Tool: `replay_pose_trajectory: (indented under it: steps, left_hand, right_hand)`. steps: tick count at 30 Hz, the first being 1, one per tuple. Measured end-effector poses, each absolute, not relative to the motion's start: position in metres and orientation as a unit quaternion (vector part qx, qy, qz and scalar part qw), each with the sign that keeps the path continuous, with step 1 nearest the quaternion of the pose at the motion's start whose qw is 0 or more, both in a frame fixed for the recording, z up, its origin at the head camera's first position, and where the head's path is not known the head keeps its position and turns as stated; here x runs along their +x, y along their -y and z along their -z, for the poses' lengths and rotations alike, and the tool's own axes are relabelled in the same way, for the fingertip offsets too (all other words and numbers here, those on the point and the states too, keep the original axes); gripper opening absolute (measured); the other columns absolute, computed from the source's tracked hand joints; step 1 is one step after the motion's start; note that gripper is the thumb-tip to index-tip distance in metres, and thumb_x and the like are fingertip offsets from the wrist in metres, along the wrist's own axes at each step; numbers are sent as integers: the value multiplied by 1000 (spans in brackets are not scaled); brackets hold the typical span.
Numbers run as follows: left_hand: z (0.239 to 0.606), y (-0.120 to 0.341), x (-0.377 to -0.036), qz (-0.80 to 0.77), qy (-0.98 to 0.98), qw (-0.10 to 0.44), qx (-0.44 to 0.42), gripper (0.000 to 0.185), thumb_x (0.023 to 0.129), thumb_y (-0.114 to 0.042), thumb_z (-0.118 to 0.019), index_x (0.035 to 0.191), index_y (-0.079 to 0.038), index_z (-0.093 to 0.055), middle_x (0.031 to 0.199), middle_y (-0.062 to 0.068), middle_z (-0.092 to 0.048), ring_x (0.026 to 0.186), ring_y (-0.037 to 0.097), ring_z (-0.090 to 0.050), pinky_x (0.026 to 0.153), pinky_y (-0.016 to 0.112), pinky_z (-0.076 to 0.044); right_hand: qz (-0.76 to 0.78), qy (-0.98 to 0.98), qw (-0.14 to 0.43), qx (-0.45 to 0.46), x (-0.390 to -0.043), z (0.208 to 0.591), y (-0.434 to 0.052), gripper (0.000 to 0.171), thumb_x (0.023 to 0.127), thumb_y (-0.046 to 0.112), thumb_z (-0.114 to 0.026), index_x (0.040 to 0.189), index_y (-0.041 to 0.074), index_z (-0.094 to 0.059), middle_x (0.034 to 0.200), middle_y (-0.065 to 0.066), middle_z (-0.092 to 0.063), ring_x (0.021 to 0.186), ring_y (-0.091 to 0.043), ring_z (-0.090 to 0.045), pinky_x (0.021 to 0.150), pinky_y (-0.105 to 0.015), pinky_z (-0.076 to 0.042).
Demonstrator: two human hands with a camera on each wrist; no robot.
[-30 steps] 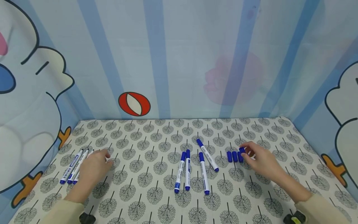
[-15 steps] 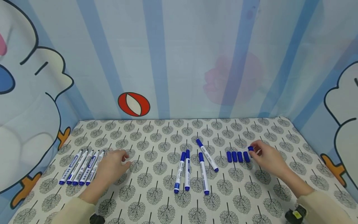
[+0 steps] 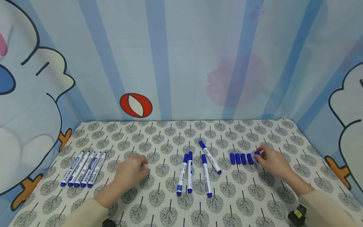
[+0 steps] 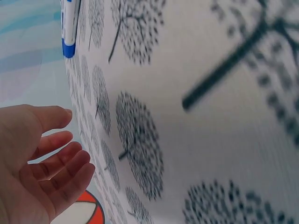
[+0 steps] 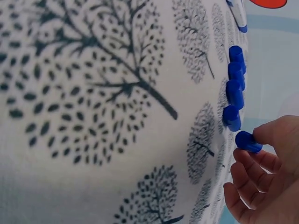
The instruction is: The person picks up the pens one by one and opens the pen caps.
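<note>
My right hand [image 3: 273,161] pinches a blue marker cap [image 5: 248,142] between thumb and fingers, at the right end of a row of several blue caps [image 3: 238,159] lying side by side. With nothing in it, my left hand [image 3: 129,172] hovers over the cloth, its fingers loosely bent in the left wrist view. To that hand's left lie several uncapped white markers [image 3: 83,169] in a slanted row. Between the hands are several capped markers: two close together [image 3: 182,175], one beside them [image 3: 207,176], and one tilted [image 3: 210,157] farther back.
A white cloth with grey tree prints [image 3: 161,201] covers the table. Behind it hangs a blue striped curtain [image 3: 187,63] with a red ball print [image 3: 136,105]. Cartoon-printed sides stand at left and right.
My left hand has moved right, away from the uncapped markers, uncovering them. My right hand has moved slightly right with a cap, past one now lying fourth in the row, and lowered it.
</note>
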State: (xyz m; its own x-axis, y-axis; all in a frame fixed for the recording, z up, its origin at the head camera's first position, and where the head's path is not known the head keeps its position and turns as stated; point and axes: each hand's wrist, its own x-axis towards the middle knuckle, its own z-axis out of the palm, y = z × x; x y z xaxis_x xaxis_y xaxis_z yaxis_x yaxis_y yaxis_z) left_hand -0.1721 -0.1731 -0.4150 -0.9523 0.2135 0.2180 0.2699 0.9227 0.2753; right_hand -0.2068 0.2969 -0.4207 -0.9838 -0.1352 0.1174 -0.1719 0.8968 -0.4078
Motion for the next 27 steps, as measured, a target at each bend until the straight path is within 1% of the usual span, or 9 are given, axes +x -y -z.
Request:
replay_pose_trajectory:
  steps: [4,9,13,18,21,27]
  left_hand:
    - [417,162,-172,163,972,92,-142,18,72,-19,-75,84,-13,-64,78,-2,-59,59,8,-49,48,21,-40]
    - [417,148,-172,171,970,80,-152,18,73,-19,-74,86,-14,-64,80,-4,-59,59,6,-49,49,21,-40]
    - [418,140,-172,172,969,72,-164,18,73,-21,-74,87,-15,-64,81,-6,-58,61,5,-49,53,20,-42]
    - [418,131,-173,173,967,72,-173,18,73,-24,-74,87,-16,-65,82,-6,-59,64,5,-50,54,20,-43]
    - [416,126,-172,166,968,70,-177,19,73,-27,-74,87,-16,-65,80,-7,-58,63,5,-49,53,19,-42]
    - [412,117,-170,168,966,59,-188,21,75,-29,-73,89,-16,-65,82,-5,-60,69,7,-54,57,20,-44]
  right_hand:
    - [-211,975,29,71,-209,426,-298,26,89,17,-55,107,-2,-52,75,-6,-61,53,-11,-51,45,-28,-39]
    - [-205,976,17,65,-212,431,-298,26,88,17,-56,105,-3,-52,75,-7,-62,55,-13,-53,47,-29,-40]
    - [-198,978,16,64,-214,434,-298,26,88,17,-55,104,-5,-53,74,-7,-62,55,-13,-53,47,-29,-40]
    - [-198,978,23,64,-215,435,-298,26,88,16,-55,103,-6,-54,72,-7,-61,53,-13,-51,46,-29,-39]
    - [-199,978,23,61,-215,436,-298,27,88,16,-55,104,-6,-54,73,-8,-62,53,-13,-51,46,-28,-39]
    - [-201,978,17,60,-215,436,-298,29,89,16,-54,106,-6,-53,76,-10,-63,54,-13,-52,46,-28,-40]
